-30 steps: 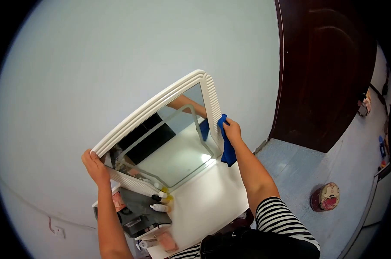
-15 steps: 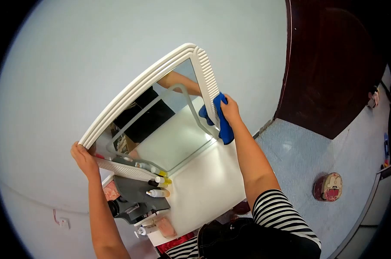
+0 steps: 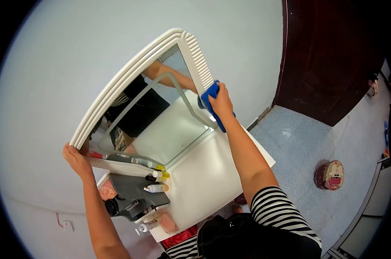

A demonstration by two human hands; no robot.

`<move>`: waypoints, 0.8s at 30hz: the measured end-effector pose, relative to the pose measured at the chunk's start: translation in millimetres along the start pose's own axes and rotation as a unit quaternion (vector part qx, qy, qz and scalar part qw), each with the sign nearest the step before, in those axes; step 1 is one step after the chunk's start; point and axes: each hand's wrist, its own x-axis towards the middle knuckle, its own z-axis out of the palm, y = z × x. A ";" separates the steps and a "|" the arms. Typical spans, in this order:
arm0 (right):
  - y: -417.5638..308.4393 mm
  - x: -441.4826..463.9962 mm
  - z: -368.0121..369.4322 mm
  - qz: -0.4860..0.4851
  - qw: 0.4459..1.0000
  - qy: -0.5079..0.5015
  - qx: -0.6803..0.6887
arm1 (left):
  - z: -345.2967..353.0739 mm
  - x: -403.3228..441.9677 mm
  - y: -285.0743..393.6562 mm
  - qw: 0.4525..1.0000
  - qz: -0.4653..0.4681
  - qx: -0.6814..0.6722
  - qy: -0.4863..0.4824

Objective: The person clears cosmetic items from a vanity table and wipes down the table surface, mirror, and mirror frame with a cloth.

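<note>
A mirror (image 3: 161, 116) in a white ribbed frame (image 3: 130, 69) stands tilted in view at the back of a white tabletop (image 3: 204, 177). My left hand (image 3: 77, 162) is closed on the frame's left corner, fingers partly behind it. On the frame's right side, my right hand (image 3: 221, 101) grips a blue cloth (image 3: 210, 97) that is pressed against the ribbed edge. Several small bottles (image 3: 157, 188) stand on the tabletop by the mirror's lower left part. The glass reflects my right arm and the tabletop.
A grey organizer (image 3: 135, 190) with dark items and a pink item (image 3: 166, 222) lie at the table's left. A wall socket (image 3: 67, 225) is at lower left. On the right are a dark door (image 3: 325, 56) and a round patterned stool (image 3: 329, 175) on the floor.
The view has shifted, so the mirror appears higher and further left. My right hand and the cloth have moved slightly up along the frame's right side. My left hand still holds the left corner.
</note>
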 end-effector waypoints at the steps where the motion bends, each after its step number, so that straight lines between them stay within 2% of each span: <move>1: 25.4 -13.5 12.2 0.034 0.999 0.002 -0.003 | -1.2 -0.9 -1.4 1.000 0.000 0.004 -0.005; 3: 69.5 -36.7 29.0 0.105 0.994 -0.004 -0.007 | -1.5 0.0 -3.5 1.000 0.011 -0.005 -0.007; 5: 83.3 -47.3 32.4 0.155 0.988 -0.018 -0.012 | -3.2 0.3 -2.3 1.000 0.023 -0.004 -0.009; 6: 86.6 -41.7 39.0 0.155 0.988 -0.017 -0.010 | -2.6 2.6 -1.5 0.999 0.034 -0.006 -0.010; 10: 38.8 -23.4 24.8 0.035 0.998 0.048 0.006 | -1.6 0.0 -2.6 1.000 0.008 -0.017 -0.008; 12: 23.3 -18.6 21.2 0.049 0.997 0.050 0.013 | -3.6 1.6 -4.6 1.000 0.007 -0.026 -0.016; 15: 74.1 -26.6 38.4 0.057 0.998 0.032 0.017 | -5.8 0.8 2.5 1.000 0.017 -0.006 -0.009; 16: 70.1 -28.8 35.4 0.055 0.998 0.031 0.016 | -5.2 0.7 0.9 1.000 0.015 -0.006 -0.008; 18: 57.5 -36.3 25.8 0.115 0.993 -0.001 0.023 | -3.1 1.6 -2.3 1.000 0.027 -0.005 -0.007; 20: 31.8 -28.3 24.8 0.063 0.997 0.033 0.034 | -3.4 1.3 -1.5 1.000 0.023 -0.007 -0.005; 22: 24.2 -28.0 24.5 0.066 0.995 0.057 0.053 | -5.6 -0.1 -0.7 1.000 0.019 -0.007 -0.007; 24: 48.5 -34.8 28.4 0.077 0.995 0.037 0.048 | -5.6 2.0 1.3 1.000 0.018 0.001 -0.006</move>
